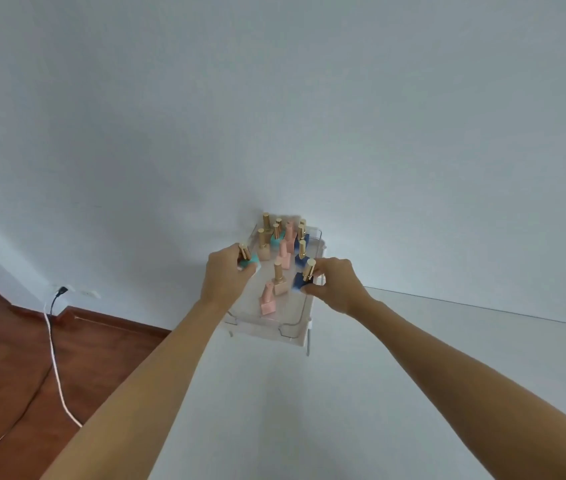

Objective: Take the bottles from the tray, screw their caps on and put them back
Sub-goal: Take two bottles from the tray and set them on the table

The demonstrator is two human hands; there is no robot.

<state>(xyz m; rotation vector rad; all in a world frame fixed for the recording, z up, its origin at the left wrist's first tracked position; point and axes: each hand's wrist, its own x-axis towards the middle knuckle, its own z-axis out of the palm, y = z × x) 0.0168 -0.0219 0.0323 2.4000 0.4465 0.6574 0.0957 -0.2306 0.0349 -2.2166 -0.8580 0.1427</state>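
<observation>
White tabletop (309, 393) nearest; the clear acrylic tray (267, 332) is sitting at its far-left edge. A dark-blue square bottle with gold cap (304, 277) is being gripped by the right hand (335, 284), fingers closed around it at the tray's right side. A teal square bottle with gold cap (248, 259) is being gripped likewise by the left hand (224, 277) at the left rim. Behind, roughly ten capped bottles are standing in the tray; cap tightness cannot be told, so progress is being judged unclear.
</observation>
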